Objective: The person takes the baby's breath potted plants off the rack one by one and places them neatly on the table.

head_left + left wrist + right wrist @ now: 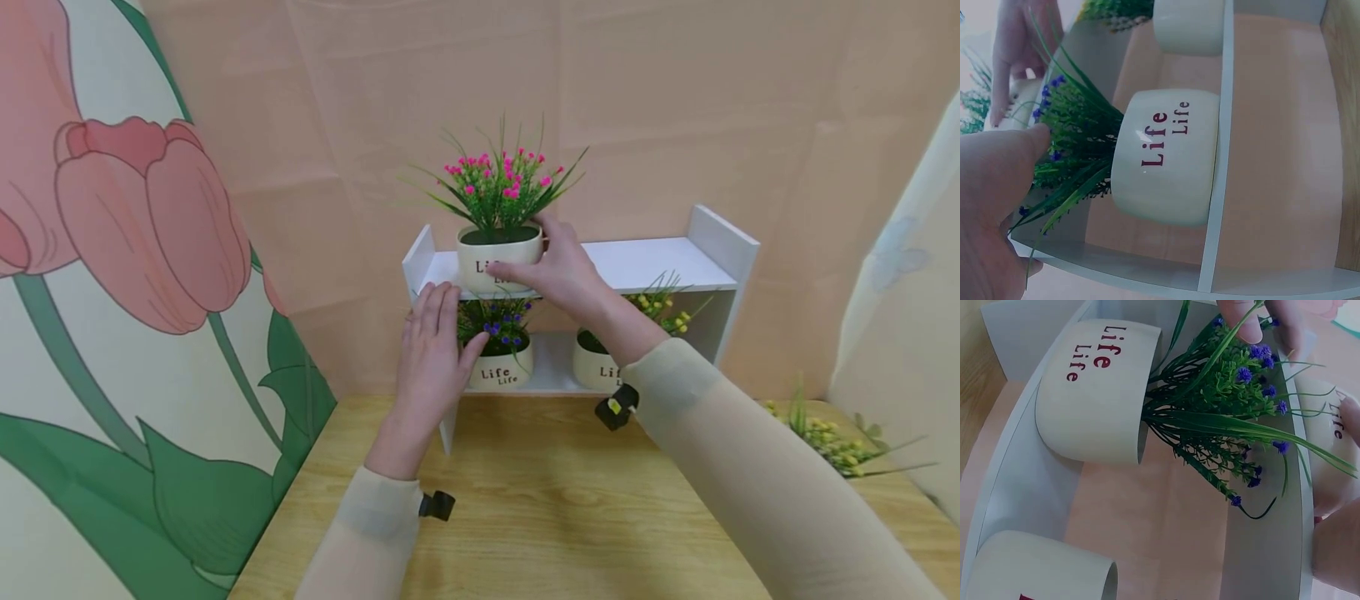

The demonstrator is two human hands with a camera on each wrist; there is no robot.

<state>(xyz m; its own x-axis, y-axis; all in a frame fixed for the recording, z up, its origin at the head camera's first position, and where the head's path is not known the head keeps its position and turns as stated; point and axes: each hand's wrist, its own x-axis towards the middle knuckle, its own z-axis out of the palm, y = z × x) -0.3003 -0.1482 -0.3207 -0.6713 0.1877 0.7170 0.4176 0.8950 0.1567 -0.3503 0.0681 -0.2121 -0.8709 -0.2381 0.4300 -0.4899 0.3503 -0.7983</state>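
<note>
My right hand (566,271) grips a cream "Life" pot (480,250) of pink flowers (510,175) from its right side, thumb across the front. The pot is at the left end of the top board of a white shelf (637,262); whether it bears its full weight there I cannot tell. My left hand (435,350) is at the shelf's left side with fingers extended, its thumb in front of the blue-flowered plant (1072,144). That plant's cream pot (1166,156) stands on the lower board. The left fingertips are partly hidden in the left wrist view.
A pot with yellow flowers (596,362) stands on the lower board at right, partly behind my right forearm. Another yellow-flowered plant (832,442) is at the right of the wooden table (555,500). The shelf's raised right end panel (723,242) borders the top board.
</note>
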